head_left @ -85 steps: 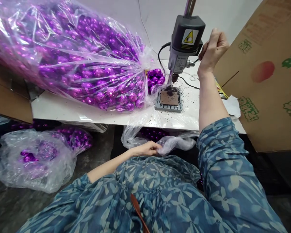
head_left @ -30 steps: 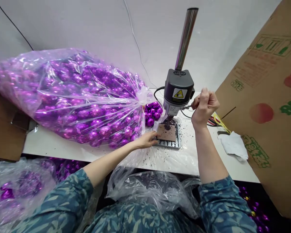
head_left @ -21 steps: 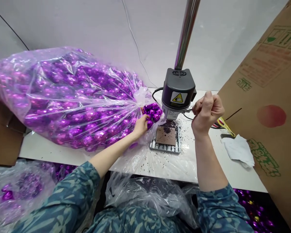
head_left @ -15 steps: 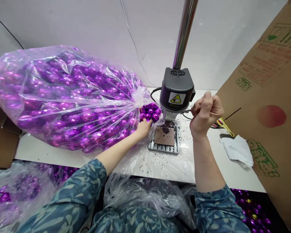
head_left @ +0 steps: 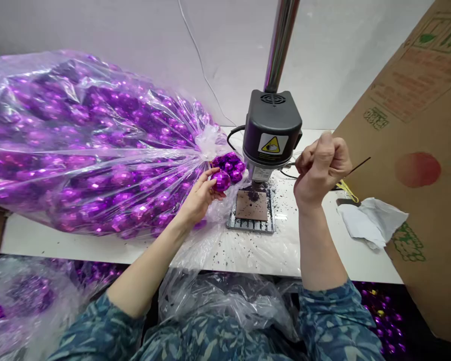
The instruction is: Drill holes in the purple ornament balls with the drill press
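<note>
Nearest us, 2 blue patterned sleeves (head_left: 336,318) flank crumpled clear plastic (head_left: 229,296) below the front edge of a white desk (head_left: 97,245). Dark crumbs dot the desk around a grey slotted base (head_left: 248,230), where a brown block (head_left: 259,212) lies flat, a hole in its face. White paper (head_left: 364,220) lies at right, beside a printed cardboard box (head_left: 409,135). Left of the block, we pinch 1 faceted purple ball (head_left: 221,181) between the fingers of our left hand (head_left: 200,201), just in front of a cluster of similar balls (head_left: 231,161). Our right hand (head_left: 321,170) is clenched, fingers curled around the lever (head_left: 290,164) of a drill press (head_left: 272,123). Behind, at left, bulges a tied clear bag (head_left: 93,145) of purple balls; beyond, a pale wall (head_left: 135,35).
</note>
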Motion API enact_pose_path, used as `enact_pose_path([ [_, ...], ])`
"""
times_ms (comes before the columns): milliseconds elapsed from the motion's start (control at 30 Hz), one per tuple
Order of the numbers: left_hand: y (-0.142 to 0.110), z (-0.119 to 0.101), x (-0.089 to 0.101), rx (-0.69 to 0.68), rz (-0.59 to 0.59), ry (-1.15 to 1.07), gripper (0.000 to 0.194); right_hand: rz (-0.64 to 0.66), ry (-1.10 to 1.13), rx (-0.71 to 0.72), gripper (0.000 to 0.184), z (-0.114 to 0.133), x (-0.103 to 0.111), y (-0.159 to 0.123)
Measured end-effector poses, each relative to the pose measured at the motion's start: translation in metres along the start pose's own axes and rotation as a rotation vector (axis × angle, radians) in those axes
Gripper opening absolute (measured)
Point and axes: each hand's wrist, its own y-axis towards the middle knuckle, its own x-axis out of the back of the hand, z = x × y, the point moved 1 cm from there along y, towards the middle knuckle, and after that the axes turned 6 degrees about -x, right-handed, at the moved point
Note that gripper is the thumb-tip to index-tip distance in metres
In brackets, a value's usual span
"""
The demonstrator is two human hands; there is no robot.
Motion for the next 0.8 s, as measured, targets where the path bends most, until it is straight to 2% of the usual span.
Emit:
enact_pose_path([
  [67,-0.023,-0.001,-0.009,0.137,0.055,-0.28,0.048,-0.009,0.002,0.03,0.054,-0.002,-0.001,0.001],
  [133,-0.037,0.008,-0.019,0.25,0.102,-0.416,0.055,-0.015,0.027,0.059,0.052,-0.003,-0.001,0.002],
  [200,-0.042,0.023,-0.028,0.316,0.129,-0.471,0.054,-0.022,0.056,0.077,0.051,-0.004,-0.001,0.003],
  [300,-0.035,0.045,-0.035,0.357,0.185,-0.461,0.047,-0.018,0.076,0.094,0.048,-0.003,-0.002,0.002],
  [367,-0.027,0.056,-0.036,0.312,0.204,-0.369,0.046,-0.004,0.093,0.105,0.046,-0.003,-0.002,0.002],
  [533,-0.007,0.073,-0.032,0.05,0.212,-0.022,0.056,0.0,0.133,0.12,0.04,-0.003,-0.002,0.003],
  [700,0.01,0.079,-0.024,0.056,0.233,0.101,0.043,-0.025,0.086,0.101,0.04,-0.003,-0.003,0.002],
  [800,0.014,0.077,-0.021,0.006,0.26,0.201,0.039,-0.024,0.051,0.098,0.042,-0.003,-0.002,0.002],
])
